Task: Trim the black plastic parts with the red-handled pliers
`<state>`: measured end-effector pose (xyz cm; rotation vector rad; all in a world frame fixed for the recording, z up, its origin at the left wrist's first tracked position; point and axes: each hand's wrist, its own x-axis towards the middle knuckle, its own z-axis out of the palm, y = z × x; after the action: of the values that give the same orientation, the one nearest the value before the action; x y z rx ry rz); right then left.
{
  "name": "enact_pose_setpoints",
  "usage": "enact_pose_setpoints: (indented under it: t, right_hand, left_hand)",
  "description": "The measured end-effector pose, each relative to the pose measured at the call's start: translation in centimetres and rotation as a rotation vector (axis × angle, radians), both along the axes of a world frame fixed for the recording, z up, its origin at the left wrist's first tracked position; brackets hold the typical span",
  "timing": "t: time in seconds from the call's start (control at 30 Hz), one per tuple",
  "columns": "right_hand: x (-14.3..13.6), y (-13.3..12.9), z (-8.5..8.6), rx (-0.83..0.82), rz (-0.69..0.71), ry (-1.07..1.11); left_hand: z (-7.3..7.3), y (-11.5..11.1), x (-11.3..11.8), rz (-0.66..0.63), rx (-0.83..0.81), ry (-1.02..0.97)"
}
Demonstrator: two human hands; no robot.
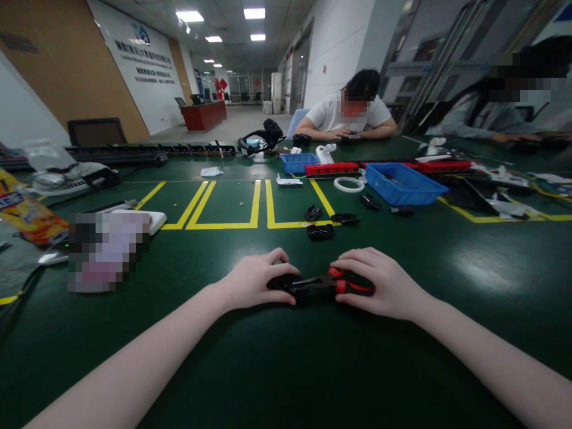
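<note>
My left hand point(257, 280) is closed around a small black plastic part point(292, 286) just above the green table. Red-and-black handled pliers point(342, 281) are gripped in my right hand point(379, 283), their long jaws pointing left. The jaw tips meet the black part; whether they pinch it I cannot tell. Beyond my hands lie several similar black parts point(320, 232), close together near a yellow tape corner.
Blue bins point(404, 186) stand farther back, with a white ring point(349, 185) beside the larger one. A pixelated object point(107, 250) and a yellow snack bag point(27, 208) lie at left. One person point(346, 113) sits across the table, another at far right.
</note>
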<state>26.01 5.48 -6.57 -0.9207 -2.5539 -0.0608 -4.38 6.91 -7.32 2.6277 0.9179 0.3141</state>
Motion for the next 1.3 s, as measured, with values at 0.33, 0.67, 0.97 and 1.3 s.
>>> enact_pose_setpoints:
  t: [0.33, 0.67, 0.97, 1.3]
  right_hand:
    - [0.23, 0.08, -0.08, -0.005, -0.002, -0.010]
    - [0.23, 0.13, 0.13, 0.013, -0.013, -0.029]
    - [0.47, 0.17, -0.02, 0.029, -0.021, -0.020]
    - [0.35, 0.00, -0.06, 0.034, -0.012, -0.022]
  left_hand:
    - [0.18, 0.22, 0.11, -0.026, 0.005, 0.002]
    - [0.20, 0.21, -0.19, -0.024, -0.011, -0.044]
    - [-0.06, 0.44, -0.33, 0.016, -0.073, -0.174]
    - [-0.06, 0.39, -0.78, 0.017, -0.116, -0.138]
